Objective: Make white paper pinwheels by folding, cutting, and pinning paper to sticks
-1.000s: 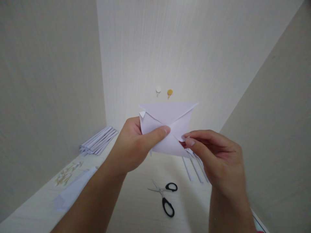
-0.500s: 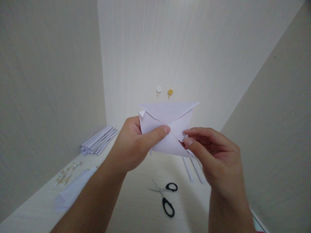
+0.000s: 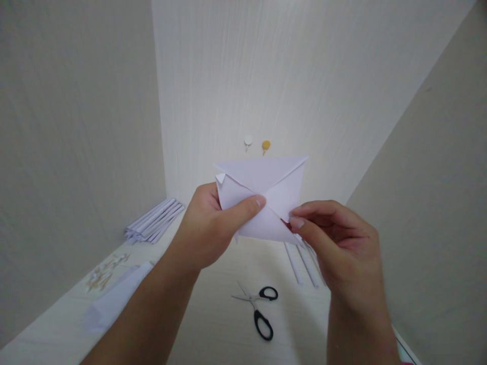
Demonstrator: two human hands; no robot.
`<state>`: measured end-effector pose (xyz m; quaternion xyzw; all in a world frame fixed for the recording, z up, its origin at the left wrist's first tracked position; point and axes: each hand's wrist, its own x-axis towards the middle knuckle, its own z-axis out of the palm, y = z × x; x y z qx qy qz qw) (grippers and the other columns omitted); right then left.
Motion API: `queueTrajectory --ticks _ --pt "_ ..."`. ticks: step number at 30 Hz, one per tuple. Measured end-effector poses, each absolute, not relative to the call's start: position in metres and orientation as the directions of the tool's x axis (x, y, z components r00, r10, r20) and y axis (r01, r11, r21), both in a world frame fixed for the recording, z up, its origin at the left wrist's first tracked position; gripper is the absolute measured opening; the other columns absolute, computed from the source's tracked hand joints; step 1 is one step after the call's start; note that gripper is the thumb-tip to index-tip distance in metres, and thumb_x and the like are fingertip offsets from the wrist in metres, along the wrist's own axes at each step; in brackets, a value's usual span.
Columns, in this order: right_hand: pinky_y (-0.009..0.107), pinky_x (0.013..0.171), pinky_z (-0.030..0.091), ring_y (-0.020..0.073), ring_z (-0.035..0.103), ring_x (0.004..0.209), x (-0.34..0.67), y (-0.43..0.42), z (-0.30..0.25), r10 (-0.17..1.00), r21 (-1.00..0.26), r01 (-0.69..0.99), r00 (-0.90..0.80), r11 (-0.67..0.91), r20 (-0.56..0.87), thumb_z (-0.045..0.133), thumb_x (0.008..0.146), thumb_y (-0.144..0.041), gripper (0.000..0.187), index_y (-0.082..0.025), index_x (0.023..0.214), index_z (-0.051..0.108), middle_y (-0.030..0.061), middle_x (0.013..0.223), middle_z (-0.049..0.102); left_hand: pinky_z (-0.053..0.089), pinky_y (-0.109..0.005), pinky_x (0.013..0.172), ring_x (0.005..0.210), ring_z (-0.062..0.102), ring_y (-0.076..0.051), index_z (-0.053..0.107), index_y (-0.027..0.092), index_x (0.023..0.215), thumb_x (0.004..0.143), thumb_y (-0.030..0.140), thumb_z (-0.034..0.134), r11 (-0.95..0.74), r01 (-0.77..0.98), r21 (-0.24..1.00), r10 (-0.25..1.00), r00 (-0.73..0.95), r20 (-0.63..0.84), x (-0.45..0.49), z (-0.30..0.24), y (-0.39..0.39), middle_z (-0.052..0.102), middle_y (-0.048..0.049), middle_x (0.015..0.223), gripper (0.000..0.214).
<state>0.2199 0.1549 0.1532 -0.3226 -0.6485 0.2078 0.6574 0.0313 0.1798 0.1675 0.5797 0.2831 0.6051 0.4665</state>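
Observation:
A white folded paper (image 3: 279,175), creased like an envelope with flaps meeting near its middle, is held up in front of me. My left hand (image 3: 218,223) grips it from the left, thumb pressed on the centre where the flaps meet and the other fingers hidden behind. At the lower right, my right hand (image 3: 338,243) pinches a corner of a flap between thumb and index finger. A small corner is folded over at the paper's upper left. Black-handled scissors (image 3: 253,299) lie spread apart on the table below.
Rolled white paper sticks (image 3: 155,220) are piled at the left wall. Nearby are several small tan pieces (image 3: 108,271) and a white sheet (image 3: 117,296), partly behind my left forearm. More paper sticks (image 3: 306,266) lie beneath the paper. A white hook (image 3: 248,141) and a yellow hook (image 3: 266,146) are on the back wall.
The right thumb and index finger have drawn closer together on the flap corner, which lies flatter. The paper has shifted and tilted slightly; the left hand keeps its hold.

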Motion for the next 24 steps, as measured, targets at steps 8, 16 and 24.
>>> queueTrajectory --ticks 8,16,24 --pt "0.019 0.057 0.058 0.0121 0.072 0.067 0.220 0.155 0.153 0.707 -0.711 0.126 0.083 0.692 0.702 0.078 0.082 -0.011 0.016 -0.026 0.086 0.077 -0.0024 0.077 0.076 0.063 -0.034 0.074 0.091 0.076 -0.030 0.079 0.015 0.100 0.074 0.033 0.082 -0.396 -0.237 0.887 0.899 0.098 0.427 0.032 0.169 0.179 0.080 -0.0084 0.095 0.031" --pt "0.020 0.058 0.058 0.0128 0.073 0.068 0.219 0.156 0.152 0.706 -0.714 0.140 0.110 0.686 0.699 0.078 0.082 -0.012 0.014 -0.025 0.085 0.076 -0.0015 0.077 0.075 0.062 -0.034 0.075 0.091 0.075 -0.030 0.078 0.014 0.098 0.074 0.033 0.082 -0.394 -0.234 0.889 0.901 0.094 0.424 0.034 0.168 0.178 0.080 -0.0088 0.095 0.031" --pt "0.020 0.063 0.057 0.0114 0.071 0.067 0.217 0.134 0.149 0.764 -0.776 0.037 0.155 0.629 0.627 0.082 0.078 -0.017 0.022 -0.023 0.095 0.070 -0.0027 0.076 0.075 0.059 -0.030 0.065 0.081 0.074 -0.026 0.078 0.013 0.090 0.073 0.038 0.082 -0.372 -0.191 0.909 0.917 0.074 0.391 0.039 0.163 0.157 0.080 -0.0083 0.090 0.031"
